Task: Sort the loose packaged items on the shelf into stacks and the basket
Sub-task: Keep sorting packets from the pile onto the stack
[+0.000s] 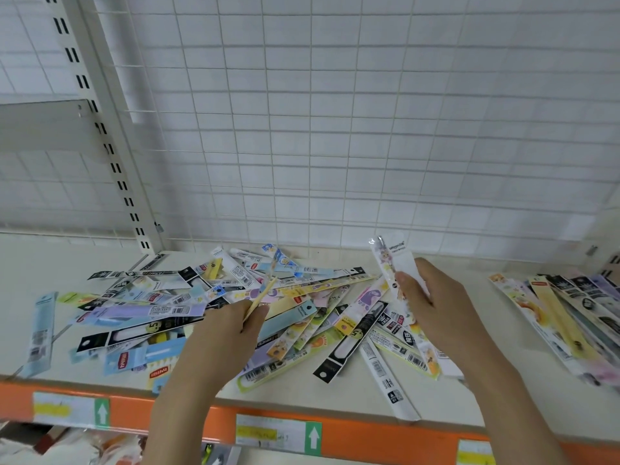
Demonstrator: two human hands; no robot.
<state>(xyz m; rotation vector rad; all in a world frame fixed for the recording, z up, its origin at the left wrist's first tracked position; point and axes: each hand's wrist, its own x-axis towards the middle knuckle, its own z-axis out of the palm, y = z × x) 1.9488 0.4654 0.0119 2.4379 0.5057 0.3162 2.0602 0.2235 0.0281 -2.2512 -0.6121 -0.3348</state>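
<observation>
Red-labelled packets (214, 317), white packet (399, 266) in right hand (432, 307)

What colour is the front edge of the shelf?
Orange. The shelf's front edge shows best in the head view, with white labels stuck on it.

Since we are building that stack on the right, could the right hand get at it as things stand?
Probably yes: nothing lies between the right hand and the stack, though the hand already holds a white packet.
</observation>
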